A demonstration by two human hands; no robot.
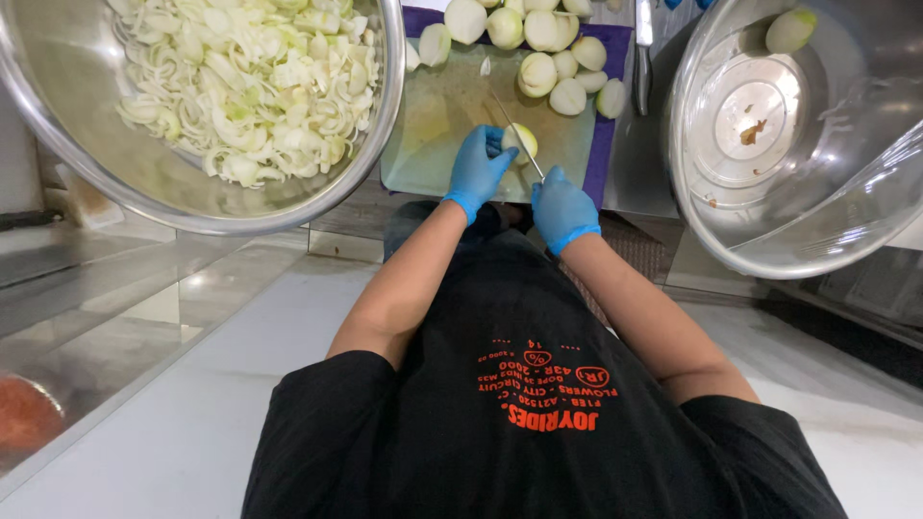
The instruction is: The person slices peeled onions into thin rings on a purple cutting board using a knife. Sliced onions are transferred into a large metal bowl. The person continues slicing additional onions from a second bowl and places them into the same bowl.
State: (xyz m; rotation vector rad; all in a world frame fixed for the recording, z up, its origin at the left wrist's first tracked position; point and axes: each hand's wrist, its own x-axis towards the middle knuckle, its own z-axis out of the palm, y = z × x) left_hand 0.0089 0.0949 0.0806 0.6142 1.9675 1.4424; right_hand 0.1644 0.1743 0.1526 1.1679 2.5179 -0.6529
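Note:
My left hand (478, 165), in a blue glove, presses down on a peeled onion half (524, 140) on a pale green cutting board (433, 125). My right hand (562, 208), also gloved in blue, grips the handle of a knife (517, 135) whose blade lies across the onion half. Several more peeled onion halves (538, 48) lie in a heap at the board's far edge.
A large steel bowl (96, 173) at the left holds sliced onion (250, 77). Another steel bowl (769, 231) at the right holds one onion half (790, 29). A second knife (643, 58) lies right of the board on a purple mat (606, 144).

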